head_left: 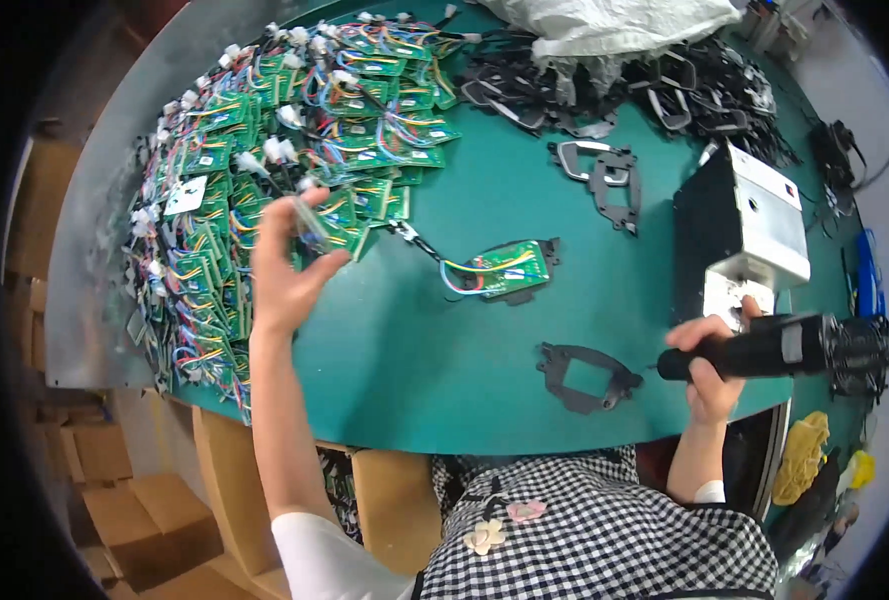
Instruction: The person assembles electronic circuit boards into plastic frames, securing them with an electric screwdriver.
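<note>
A green circuit board (518,270) with colored wires lies on a black frame at mid-table. The left hand (287,285), at the board pile (205,270), has thumb and fingers spread around a blurred piece; whether it is gripped cannot be told. The right hand (717,396) is closed around a black screwdriver (770,352), beside a black-and-white box (773,222). A second frame (587,378) lies near the front edge.

The green tabletop (415,370) offers working room between pile and frames. A raised metal rim (90,320) bounds the left side; black parts (685,95) and a white sack (615,28) restrict the rear. Cardboard boxes (150,515) stand on the lower left.
</note>
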`<state>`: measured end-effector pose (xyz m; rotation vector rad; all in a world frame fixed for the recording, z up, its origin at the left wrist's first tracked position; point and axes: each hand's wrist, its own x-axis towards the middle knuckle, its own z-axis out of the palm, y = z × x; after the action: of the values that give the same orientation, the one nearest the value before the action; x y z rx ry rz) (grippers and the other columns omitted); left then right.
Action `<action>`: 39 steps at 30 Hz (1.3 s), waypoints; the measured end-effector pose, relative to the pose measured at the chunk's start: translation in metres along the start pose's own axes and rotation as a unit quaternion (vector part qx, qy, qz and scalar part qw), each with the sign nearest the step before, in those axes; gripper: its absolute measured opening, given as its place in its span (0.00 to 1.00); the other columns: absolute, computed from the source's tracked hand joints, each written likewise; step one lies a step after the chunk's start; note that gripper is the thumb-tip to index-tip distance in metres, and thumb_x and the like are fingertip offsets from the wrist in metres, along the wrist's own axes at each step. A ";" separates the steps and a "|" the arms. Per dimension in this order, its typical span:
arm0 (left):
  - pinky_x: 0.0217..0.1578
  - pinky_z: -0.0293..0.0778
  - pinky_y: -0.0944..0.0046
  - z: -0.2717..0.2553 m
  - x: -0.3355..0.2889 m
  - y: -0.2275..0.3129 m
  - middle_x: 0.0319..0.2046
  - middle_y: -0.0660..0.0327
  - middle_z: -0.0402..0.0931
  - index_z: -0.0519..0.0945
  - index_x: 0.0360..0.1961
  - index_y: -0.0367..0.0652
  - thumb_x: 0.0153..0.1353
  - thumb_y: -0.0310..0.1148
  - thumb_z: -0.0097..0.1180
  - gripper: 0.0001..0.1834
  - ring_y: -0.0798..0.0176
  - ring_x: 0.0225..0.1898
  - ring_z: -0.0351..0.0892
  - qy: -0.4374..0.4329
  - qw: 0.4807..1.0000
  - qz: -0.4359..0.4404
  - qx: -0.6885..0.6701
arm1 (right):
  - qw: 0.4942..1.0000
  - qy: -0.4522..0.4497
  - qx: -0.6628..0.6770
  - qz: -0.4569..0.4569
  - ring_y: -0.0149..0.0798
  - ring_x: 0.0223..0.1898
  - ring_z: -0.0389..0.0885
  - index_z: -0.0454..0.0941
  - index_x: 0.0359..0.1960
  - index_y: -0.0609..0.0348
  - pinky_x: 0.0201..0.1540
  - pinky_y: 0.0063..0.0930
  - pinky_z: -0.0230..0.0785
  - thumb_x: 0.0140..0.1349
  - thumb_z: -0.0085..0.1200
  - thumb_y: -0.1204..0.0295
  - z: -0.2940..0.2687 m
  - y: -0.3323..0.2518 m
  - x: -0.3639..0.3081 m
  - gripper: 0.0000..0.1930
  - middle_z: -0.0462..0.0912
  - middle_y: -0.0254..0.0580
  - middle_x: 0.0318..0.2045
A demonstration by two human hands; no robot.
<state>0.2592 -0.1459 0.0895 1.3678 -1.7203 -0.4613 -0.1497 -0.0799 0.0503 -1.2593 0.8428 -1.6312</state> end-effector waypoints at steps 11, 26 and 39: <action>0.35 0.67 0.58 0.155 -0.090 0.112 0.38 0.56 0.71 0.71 0.50 0.38 0.32 0.34 0.69 0.38 0.54 0.37 0.70 -0.208 0.947 0.138 0.203 | 0.953 0.124 0.057 -0.270 0.35 0.20 0.72 0.38 0.65 0.54 0.30 0.34 0.71 0.53 0.49 0.76 -0.048 -0.063 0.046 0.40 0.71 0.40 0.20; 0.46 0.66 0.55 0.161 -0.067 0.121 0.44 0.53 0.70 0.73 0.48 0.37 0.38 0.22 0.62 0.30 0.48 0.45 0.69 -0.251 0.959 0.104 0.078 | 0.990 -0.077 -0.019 -0.116 0.30 0.17 0.73 0.48 0.60 0.70 0.25 0.21 0.68 0.45 0.54 0.81 -0.058 -0.054 0.077 0.39 0.75 0.37 0.18; 0.44 0.66 0.59 0.193 -0.066 0.127 0.42 0.57 0.71 0.76 0.42 0.35 0.35 0.21 0.63 0.26 0.55 0.46 0.69 -0.327 0.929 0.128 0.117 | 0.997 0.065 0.018 -0.046 0.36 0.19 0.72 0.35 0.66 0.53 0.27 0.32 0.70 0.54 0.54 0.73 0.004 -0.019 0.010 0.44 0.70 0.39 0.19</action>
<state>0.0304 -0.0859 0.0488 1.1921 -2.5344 -0.6241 -0.1512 -0.0818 0.0723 -1.1908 0.8409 -1.8098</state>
